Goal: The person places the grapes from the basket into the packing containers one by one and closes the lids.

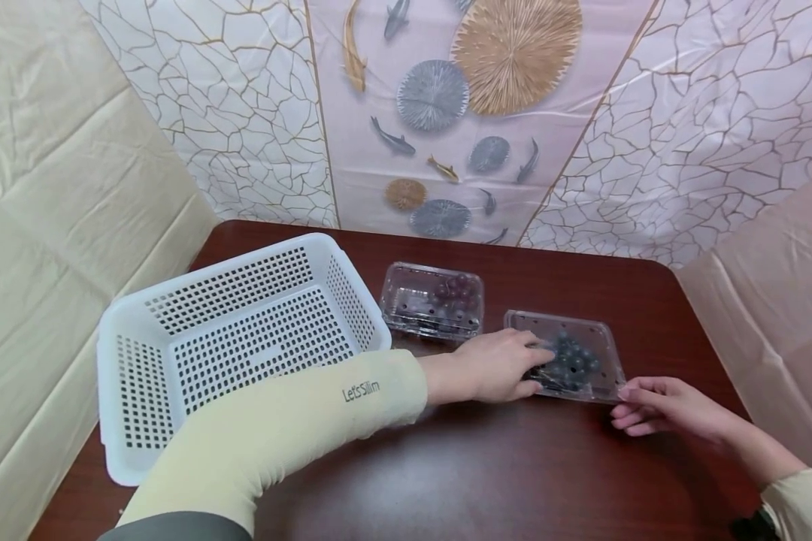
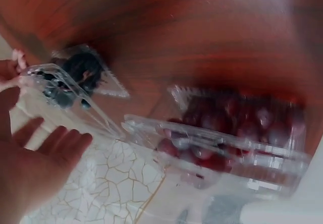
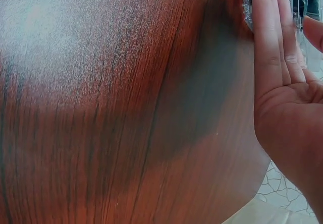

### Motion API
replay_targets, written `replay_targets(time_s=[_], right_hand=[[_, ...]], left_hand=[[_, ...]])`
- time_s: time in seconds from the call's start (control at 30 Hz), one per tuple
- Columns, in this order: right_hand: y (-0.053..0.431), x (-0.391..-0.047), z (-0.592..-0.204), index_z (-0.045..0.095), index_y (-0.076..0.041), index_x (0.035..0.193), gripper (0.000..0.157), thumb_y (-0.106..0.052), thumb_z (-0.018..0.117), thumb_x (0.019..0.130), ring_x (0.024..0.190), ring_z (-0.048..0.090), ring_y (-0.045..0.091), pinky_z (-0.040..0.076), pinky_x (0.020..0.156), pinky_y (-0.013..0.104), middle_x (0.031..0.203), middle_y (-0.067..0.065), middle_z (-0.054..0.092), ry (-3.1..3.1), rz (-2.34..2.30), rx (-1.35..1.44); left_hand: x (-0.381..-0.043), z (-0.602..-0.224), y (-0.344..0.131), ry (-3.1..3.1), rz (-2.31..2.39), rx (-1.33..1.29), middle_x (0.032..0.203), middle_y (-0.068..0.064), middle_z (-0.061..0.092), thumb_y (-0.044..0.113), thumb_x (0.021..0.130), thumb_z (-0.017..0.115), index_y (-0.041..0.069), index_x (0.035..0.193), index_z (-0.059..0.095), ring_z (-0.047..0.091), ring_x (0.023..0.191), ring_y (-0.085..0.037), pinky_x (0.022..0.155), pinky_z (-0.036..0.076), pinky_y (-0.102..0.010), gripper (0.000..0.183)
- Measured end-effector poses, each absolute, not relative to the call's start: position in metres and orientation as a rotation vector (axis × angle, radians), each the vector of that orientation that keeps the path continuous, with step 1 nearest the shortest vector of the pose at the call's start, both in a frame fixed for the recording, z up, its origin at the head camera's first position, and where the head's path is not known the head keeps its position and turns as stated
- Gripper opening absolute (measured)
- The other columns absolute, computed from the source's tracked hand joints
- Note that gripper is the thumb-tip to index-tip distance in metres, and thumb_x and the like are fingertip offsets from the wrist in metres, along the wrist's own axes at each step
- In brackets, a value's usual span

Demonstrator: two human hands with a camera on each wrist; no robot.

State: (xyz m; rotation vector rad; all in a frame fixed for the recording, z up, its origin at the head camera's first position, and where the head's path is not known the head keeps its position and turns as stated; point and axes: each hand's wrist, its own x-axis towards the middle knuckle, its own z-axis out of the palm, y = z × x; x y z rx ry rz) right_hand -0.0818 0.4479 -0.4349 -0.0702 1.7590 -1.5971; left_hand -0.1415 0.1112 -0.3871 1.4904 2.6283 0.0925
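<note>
A clear plastic clamshell box [image 1: 605,353] holding dark grapes [image 1: 570,364] lies on the table at the right. My right hand [image 1: 663,409] pinches its near right corner between thumb and index finger, the other fingers held below. In the right wrist view, that right hand [image 3: 287,77] appears beside the box's edge. My left hand [image 1: 497,364] reaches across to the box's left side, fingers spread and overlapping it in the head view. The left wrist view shows the left hand [image 2: 48,163] with its fingers extended and nothing gripped.
A second clear clamshell box [image 1: 413,293] with red grapes [image 2: 212,118] stands left of the first. A large white perforated basket [image 1: 111,361] occupies the table's left side, partly behind my left sleeve. Patterned cloth walls [image 1: 433,188] border the brown table [image 1: 460,473].
</note>
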Motion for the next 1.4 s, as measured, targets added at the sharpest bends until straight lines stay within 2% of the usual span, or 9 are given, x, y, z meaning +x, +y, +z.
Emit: replay_targets(time_s=[0.07, 0.2, 0.37, 0.63, 0.77, 0.87, 0.97, 1.1, 1.4], right_hand=[[0.447, -0.083, -0.435, 0.059, -0.007, 0.108, 0.023, -0.012, 0.036, 0.105, 0.097, 0.069, 0.026, 0.056, 0.083, 0.043, 0.105, 0.018, 0.069, 1.771, -1.594, -0.078], [0.446, -0.084, -0.436, 0.058, -0.006, 0.106, 0.022, -0.011, 0.037, 0.105, 0.096, 0.07, 0.025, 0.056, 0.083, 0.043, 0.103, 0.017, 0.07, 1.78, -1.593, -0.08], [0.447, -0.084, -0.437, 0.057, -0.004, 0.107, 0.021, -0.011, 0.038, 0.105, 0.097, 0.07, 0.025, 0.055, 0.083, 0.044, 0.103, 0.016, 0.071, 1.759, -1.599, -0.068], [0.449, -0.085, -0.438, 0.058, -0.006, 0.107, 0.023, -0.01, 0.036, 0.105, 0.098, 0.069, 0.027, 0.055, 0.085, 0.043, 0.105, 0.017, 0.07, 1.707, -1.625, -0.08], [0.449, -0.086, -0.439, 0.058, -0.007, 0.107, 0.023, -0.01, 0.036, 0.105, 0.099, 0.069, 0.027, 0.055, 0.085, 0.043, 0.106, 0.017, 0.07, 1.687, -1.631, -0.083], [0.449, -0.086, -0.439, 0.059, -0.008, 0.107, 0.023, -0.009, 0.035, 0.105, 0.099, 0.069, 0.026, 0.055, 0.085, 0.042, 0.105, 0.016, 0.07, 1.675, -1.636, -0.086], [0.45, -0.088, -0.439, 0.059, -0.009, 0.106, 0.025, -0.009, 0.035, 0.105, 0.099, 0.069, 0.026, 0.055, 0.085, 0.042, 0.105, 0.016, 0.071, 1.662, -1.638, -0.091], [0.452, -0.089, -0.439, 0.059, -0.009, 0.107, 0.027, -0.008, 0.032, 0.105, 0.099, 0.069, 0.026, 0.056, 0.084, 0.042, 0.105, 0.015, 0.071, 1.654, -1.637, -0.125], [0.451, -0.09, -0.441, 0.059, -0.008, 0.107, 0.029, -0.006, 0.03, 0.105, 0.099, 0.069, 0.026, 0.056, 0.084, 0.041, 0.105, 0.015, 0.071, 1.658, -1.636, -0.155]], left_hand=[[-0.137, -0.387, 0.108, 2.697, 0.217, 1.367, 0.135, 0.002, 0.052, 0.049, 0.094, 0.054, 0.026, 0.142, 0.046, 0.053, 0.12, -0.012, 0.098, 0.046, -0.025, 0.054], [-0.129, -0.39, 0.102, 2.761, 0.439, 1.069, 0.122, 0.001, 0.058, 0.048, 0.091, 0.059, 0.019, 0.136, 0.05, 0.06, 0.106, -0.012, 0.088, 0.051, -0.026, 0.054], [-0.122, -0.396, 0.098, 2.739, 0.71, 0.73, 0.1, 0.001, 0.063, 0.045, 0.089, 0.063, 0.015, 0.114, 0.058, 0.063, 0.089, -0.013, 0.073, 0.052, -0.026, 0.04], [-0.116, -0.409, 0.1, 2.605, 0.943, 0.373, 0.096, -0.001, 0.069, 0.045, 0.089, 0.061, 0.015, 0.102, 0.062, 0.064, 0.088, -0.014, 0.071, 0.05, -0.025, 0.032], [-0.116, -0.418, 0.107, 2.477, 1.101, 0.225, 0.086, -0.001, 0.069, 0.04, 0.089, 0.062, 0.017, 0.09, 0.064, 0.067, 0.066, -0.012, 0.06, 0.053, -0.024, 0.024], [-0.114, -0.424, 0.114, 2.323, 1.256, 0.098, 0.073, -0.005, 0.07, 0.03, 0.088, 0.063, 0.015, 0.082, 0.064, 0.067, 0.051, -0.018, 0.047, 0.055, -0.03, 0.016], [-0.113, -0.429, 0.119, 2.175, 1.391, -0.002, 0.067, -0.012, 0.07, 0.02, 0.088, 0.063, 0.012, 0.079, 0.061, 0.069, 0.055, -0.024, 0.047, 0.056, -0.037, 0.011], [-0.115, -0.431, 0.125, 2.062, 1.472, -0.077, 0.07, -0.014, 0.071, 0.012, 0.088, 0.059, 0.009, 0.079, 0.06, 0.071, 0.062, -0.029, 0.052, 0.058, -0.042, 0.01], [-0.117, -0.43, 0.127, 1.998, 1.472, -0.09, 0.071, -0.015, 0.071, 0.004, 0.09, 0.052, 0.0, 0.083, 0.066, 0.071, 0.066, -0.032, 0.054, 0.058, -0.044, 0.017]])
